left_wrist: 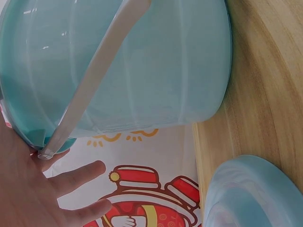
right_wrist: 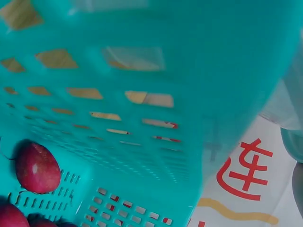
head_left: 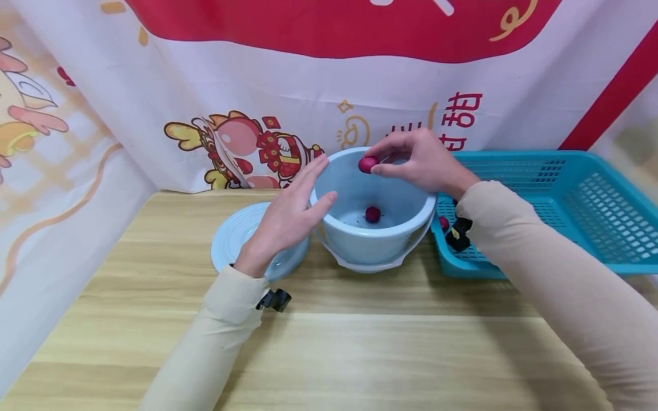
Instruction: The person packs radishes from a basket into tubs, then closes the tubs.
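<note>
A light-blue bucket [head_left: 380, 248] with a bail handle stands on the table, and one red radish [head_left: 372, 214] lies on its bottom. Over the bucket's opening, my right hand [head_left: 424, 160] pinches another small red radish [head_left: 368, 165] between thumb and fingers. My left hand [head_left: 290, 214] rests against the bucket's left rim, its fingers straight. The left wrist view shows that hand [left_wrist: 35, 189] with fingers spread beside the handle's hinge [left_wrist: 47, 153]. In the right wrist view, several radishes [right_wrist: 38, 168] lie in the teal basket [right_wrist: 189, 71]; the right hand itself is mostly out of that frame.
Left of the bucket, a round light-blue lid [head_left: 231, 240] lies on the wooden table [head_left: 329, 354], partly under the left hand. The teal perforated basket [head_left: 581, 228] stands close on the bucket's right, below my right forearm. A printed cloth [head_left: 288, 85] hangs behind.
</note>
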`<state>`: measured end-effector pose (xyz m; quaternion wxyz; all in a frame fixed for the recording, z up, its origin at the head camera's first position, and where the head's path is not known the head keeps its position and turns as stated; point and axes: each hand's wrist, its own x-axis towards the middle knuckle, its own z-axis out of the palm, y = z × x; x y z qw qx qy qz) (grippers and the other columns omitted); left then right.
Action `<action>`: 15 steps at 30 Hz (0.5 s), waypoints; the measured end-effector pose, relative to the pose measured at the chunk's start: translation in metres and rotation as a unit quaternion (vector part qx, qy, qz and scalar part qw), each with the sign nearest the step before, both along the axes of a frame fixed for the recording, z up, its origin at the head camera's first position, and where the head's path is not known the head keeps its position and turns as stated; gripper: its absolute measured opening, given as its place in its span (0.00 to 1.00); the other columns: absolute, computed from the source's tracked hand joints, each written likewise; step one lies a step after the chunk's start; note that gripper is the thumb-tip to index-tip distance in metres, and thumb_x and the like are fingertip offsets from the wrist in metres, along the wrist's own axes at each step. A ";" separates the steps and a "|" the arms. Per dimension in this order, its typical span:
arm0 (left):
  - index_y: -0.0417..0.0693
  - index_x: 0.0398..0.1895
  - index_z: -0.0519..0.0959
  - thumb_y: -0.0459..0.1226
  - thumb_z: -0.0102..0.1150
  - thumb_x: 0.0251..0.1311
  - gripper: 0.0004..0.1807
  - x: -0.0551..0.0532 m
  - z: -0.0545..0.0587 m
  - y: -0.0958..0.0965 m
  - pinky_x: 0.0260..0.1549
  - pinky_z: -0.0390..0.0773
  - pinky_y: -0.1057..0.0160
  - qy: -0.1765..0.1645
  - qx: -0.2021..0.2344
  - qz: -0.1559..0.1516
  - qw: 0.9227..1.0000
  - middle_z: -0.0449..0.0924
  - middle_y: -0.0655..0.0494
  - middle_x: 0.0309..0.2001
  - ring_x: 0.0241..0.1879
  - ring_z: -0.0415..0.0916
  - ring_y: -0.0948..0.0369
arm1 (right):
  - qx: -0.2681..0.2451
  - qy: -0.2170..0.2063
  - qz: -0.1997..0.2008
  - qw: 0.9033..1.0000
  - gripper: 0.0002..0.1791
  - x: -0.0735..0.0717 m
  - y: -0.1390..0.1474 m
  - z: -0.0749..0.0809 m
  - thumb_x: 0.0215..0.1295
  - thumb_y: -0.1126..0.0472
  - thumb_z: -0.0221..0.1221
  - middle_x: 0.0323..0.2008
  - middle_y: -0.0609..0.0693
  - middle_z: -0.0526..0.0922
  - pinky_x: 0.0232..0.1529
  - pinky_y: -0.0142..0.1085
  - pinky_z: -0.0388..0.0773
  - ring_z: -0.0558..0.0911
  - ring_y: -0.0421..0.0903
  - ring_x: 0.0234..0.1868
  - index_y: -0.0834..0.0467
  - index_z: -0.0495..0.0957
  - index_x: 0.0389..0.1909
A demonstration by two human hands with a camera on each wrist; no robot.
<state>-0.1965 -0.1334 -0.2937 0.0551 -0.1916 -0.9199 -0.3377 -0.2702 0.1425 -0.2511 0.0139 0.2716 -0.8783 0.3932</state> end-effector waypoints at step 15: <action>0.68 0.87 0.50 0.62 0.44 0.75 0.41 -0.001 0.001 0.002 0.76 0.63 0.32 -0.008 -0.003 0.003 1.000 0.44 0.70 0.87 0.85 0.52 0.55 | 0.045 0.033 0.020 0.998 0.22 0.000 0.001 -0.008 0.65 0.59 0.73 0.57 0.54 0.89 0.60 0.52 0.84 0.85 0.53 0.56 0.53 0.87 0.60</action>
